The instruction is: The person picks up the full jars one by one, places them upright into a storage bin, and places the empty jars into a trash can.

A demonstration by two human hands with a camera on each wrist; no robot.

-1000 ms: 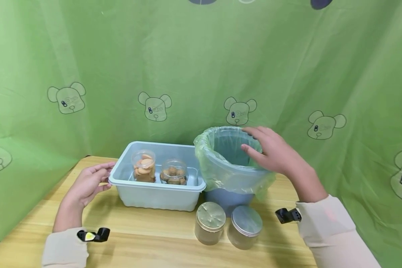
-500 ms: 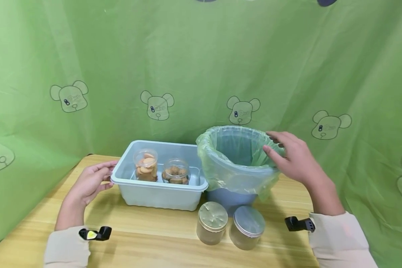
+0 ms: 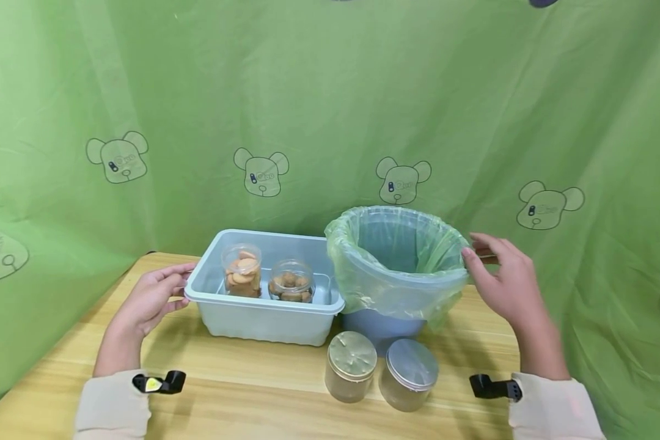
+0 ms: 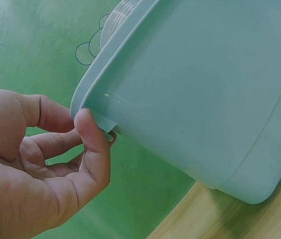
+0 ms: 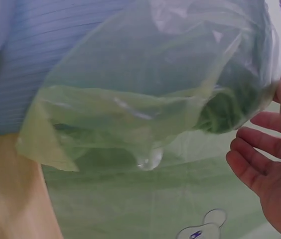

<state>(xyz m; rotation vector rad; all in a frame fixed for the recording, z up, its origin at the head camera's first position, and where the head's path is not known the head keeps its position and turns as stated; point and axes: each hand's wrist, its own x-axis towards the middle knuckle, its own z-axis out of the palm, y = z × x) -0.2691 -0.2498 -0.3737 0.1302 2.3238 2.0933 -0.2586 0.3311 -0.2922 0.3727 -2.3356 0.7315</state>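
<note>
In the head view, a light blue plastic tub (image 3: 269, 324) stands left of centre, with my left hand (image 3: 148, 302) at its left end. The left wrist view shows that hand's (image 4: 46, 159) curled fingers pinching the rim at the tub's (image 4: 195, 99) corner. Right of the tub is a blue bin (image 3: 382, 330), lined with a thin green plastic bag (image 3: 401, 296) folded over its rim. My right hand (image 3: 508, 281) is at the bin's right rim, thumb tip touching the bag's edge. In the right wrist view, that hand's (image 5: 275, 154) other fingers are loosely bent beside the bag.
Inside the tub are a clear jar of flat biscuits (image 3: 243, 275) and a lower jar of round brown pieces (image 3: 291, 284). Two lidded jars, one gold-lidded (image 3: 352, 366) and one silver-lidded (image 3: 409, 373), stand before the bin. A green curtain (image 3: 319, 91) hangs behind the wooden table (image 3: 242, 391).
My right hand has moved right and down, from over the bin's opening to its right rim. The left hand has stayed at the tub's rim. The view has shifted slightly.
</note>
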